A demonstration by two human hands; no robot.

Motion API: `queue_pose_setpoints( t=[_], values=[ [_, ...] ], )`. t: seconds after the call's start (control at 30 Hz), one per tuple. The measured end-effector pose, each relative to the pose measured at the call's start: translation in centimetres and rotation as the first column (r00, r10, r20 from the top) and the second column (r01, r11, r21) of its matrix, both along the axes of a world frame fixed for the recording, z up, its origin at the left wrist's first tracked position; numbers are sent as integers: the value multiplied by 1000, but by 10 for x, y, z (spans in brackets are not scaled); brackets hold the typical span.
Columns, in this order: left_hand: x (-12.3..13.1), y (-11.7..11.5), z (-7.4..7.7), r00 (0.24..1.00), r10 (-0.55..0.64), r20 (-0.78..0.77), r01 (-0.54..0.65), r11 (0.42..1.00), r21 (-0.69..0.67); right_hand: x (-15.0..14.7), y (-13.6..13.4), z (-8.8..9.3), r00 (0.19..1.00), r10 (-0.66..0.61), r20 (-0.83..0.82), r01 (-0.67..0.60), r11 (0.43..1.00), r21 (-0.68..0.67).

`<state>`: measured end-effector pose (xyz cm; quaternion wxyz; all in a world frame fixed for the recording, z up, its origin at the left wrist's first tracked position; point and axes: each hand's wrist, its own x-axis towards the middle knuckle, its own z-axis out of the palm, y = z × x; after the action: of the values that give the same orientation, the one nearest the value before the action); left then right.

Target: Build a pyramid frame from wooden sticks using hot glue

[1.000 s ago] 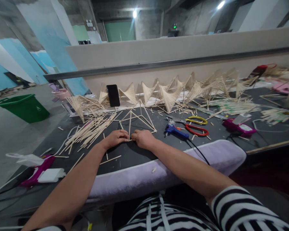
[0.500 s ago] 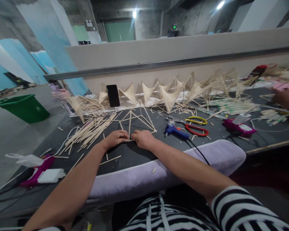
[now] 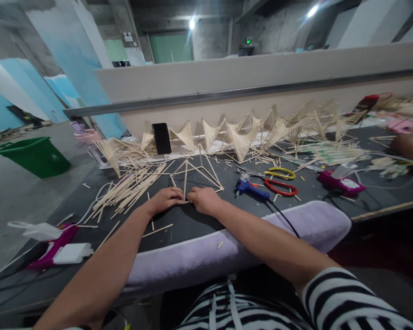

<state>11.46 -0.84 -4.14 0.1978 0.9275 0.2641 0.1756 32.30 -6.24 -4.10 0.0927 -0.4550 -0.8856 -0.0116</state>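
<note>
A frame of thin wooden sticks [image 3: 186, 176] stands on the dark table in front of me, its sticks joined at several corners. At its near bottom corner, my left hand [image 3: 165, 200] is closed with the fingertips pinched against the sticks. From the other side my right hand [image 3: 203, 199] grips the same corner, its thumb and finger together. The exact contact is partly hidden by the fingers. Right of the frame lie a blue glue gun [image 3: 251, 189] and scissors [image 3: 280, 185] with a red and a yellow handle. Loose sticks [image 3: 131, 190] are heaped to the left.
Finished stick models [image 3: 241, 137] line the back by the low wall, beside an upright black phone [image 3: 161, 138]. Magenta power strips [image 3: 342, 183] with cables sit on both sides. A lilac cushion [image 3: 192, 263] covers the front edge. Another person's hand [image 3: 408, 146] is at far right.
Both my hands stay at the same corner of the stick frame with hardly any movement. The view has shifted very slightly.
</note>
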Motion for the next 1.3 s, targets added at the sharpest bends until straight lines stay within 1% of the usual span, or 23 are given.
queue_pose_setpoints(
  t=[0.23, 0.47, 0.87, 1.03, 1.3],
  values=[
    [-1, 1, -1, 1000, 5, -26, -5, 1000, -4, 0, 0, -1, 1000, 1, -10, 0, 1000, 32],
    [-1, 1, -1, 1000, -5, -17, 4, 1000, -8, -1, -2, 3, 1000, -18, 3, 18, 1000, -12],
    [1, -1, 3, 1000, -15, -13, 15, 1000, 1, -1, -1, 3, 1000, -21, 4, 21, 1000, -8],
    [0, 0, 1, 1000, -10, -22, 10, 1000, 12, -1, -1, 1, 1000, -15, -5, 15, 1000, 8],
    [-1, 1, 1, 1000, -4, -22, 4, 1000, 17, -1, -1, 3, 1000, -17, 8, 18, 1000, -15]
  ],
)
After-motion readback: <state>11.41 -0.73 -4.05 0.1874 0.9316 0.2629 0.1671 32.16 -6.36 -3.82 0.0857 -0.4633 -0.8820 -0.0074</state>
